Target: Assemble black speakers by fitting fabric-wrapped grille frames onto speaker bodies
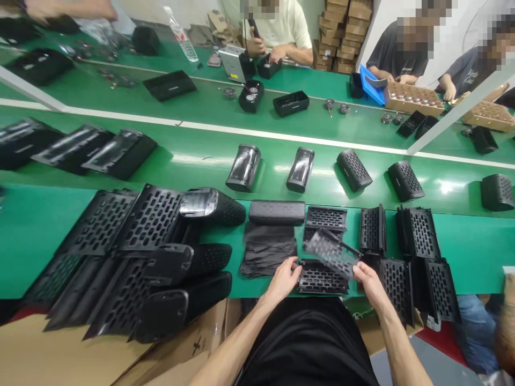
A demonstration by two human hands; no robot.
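Observation:
My right hand (368, 277) pinches the right end of a black perforated speaker grille (336, 253), which is lifted, tilted and slightly blurred. Below it, another perforated grille (324, 280) lies at the table's front edge. My left hand (285, 277) has its fingers closed at the left end of that lower grille. A pile of thin black sheets (269, 256) lies just left of my left hand. Behind the pile rests a closed black speaker housing (277, 212). More grilles (326, 219) sit behind the raised one.
Grille stacks stand on the right (418, 233) and left (153, 217). Large black housings (189, 262) overhang the front edge at left. Beyond the table, a green conveyor belt (193, 155) carries several speakers (243, 167). Co-workers sit across it; a cardboard box (201, 338) stands below.

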